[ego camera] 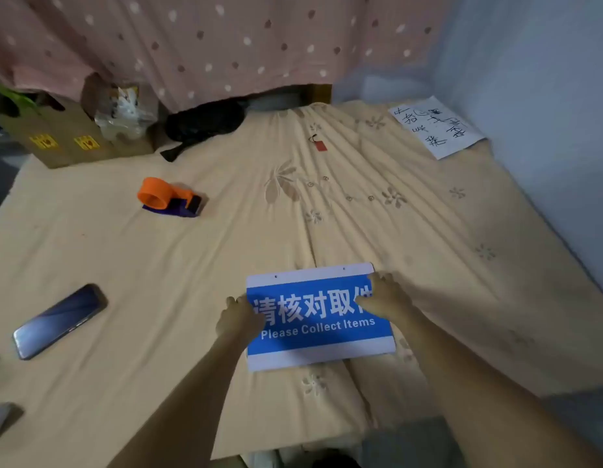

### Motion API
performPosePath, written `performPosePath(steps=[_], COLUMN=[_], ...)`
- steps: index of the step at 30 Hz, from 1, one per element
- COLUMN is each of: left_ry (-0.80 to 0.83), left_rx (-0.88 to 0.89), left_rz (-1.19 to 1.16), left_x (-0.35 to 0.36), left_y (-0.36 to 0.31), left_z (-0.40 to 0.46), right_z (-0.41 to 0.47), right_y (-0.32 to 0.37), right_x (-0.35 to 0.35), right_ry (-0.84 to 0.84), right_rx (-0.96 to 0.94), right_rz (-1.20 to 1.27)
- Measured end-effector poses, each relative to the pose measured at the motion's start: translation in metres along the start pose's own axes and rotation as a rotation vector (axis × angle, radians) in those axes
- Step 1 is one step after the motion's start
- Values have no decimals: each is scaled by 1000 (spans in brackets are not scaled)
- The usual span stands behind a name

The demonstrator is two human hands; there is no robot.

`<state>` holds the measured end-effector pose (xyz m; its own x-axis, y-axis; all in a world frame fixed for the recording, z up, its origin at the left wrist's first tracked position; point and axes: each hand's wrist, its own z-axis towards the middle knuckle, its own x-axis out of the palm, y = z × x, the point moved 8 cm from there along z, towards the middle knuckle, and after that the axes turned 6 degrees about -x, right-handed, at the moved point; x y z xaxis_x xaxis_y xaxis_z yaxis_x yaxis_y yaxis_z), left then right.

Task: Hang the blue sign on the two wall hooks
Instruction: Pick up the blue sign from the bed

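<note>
A beige floral bedsheet (361, 204) meets a pale wall (546, 79) and pink dotted curtain (209, 38).

The single head-worn camera is looking forward and steeply down from above the person's own arms, which are entering from the bottom edge. It is sitting close over the grip: the left hand (237, 319) and right hand (386, 295) are meeting the blue sign (313, 319) just below the middle of the picture. The wide lens is bending straight edges towards the borders. Beyond the grip the view is reaching across the bed sheet (226, 265) to a dotted curtain (209, 42) at the far end; right of the grip it is taking in a pale wall (546, 113). Left of the grip the edge is dim, probably open floor. No second view is sharing this scene.
</note>
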<state>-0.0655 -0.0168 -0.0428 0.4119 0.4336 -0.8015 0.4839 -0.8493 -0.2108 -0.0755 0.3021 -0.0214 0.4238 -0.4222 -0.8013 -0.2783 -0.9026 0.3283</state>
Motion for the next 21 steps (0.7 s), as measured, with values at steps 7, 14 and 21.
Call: performPosePath(steps=[7, 14, 21], left_ry=[27, 25, -56], left_rx=[-69, -69, -28], left_rz=[-61, -208, -245], left_x=[12, 1, -27], left_y=[3, -3, -26], left_z=[2, 5, 5], right_z=[-7, -12, -10], right_y=[-10, -11, -24], right_x=[17, 5, -13], right_ry=[-101, -170, -241], right_rx=[77, 115, 125], right_rz=[165, 318, 544])
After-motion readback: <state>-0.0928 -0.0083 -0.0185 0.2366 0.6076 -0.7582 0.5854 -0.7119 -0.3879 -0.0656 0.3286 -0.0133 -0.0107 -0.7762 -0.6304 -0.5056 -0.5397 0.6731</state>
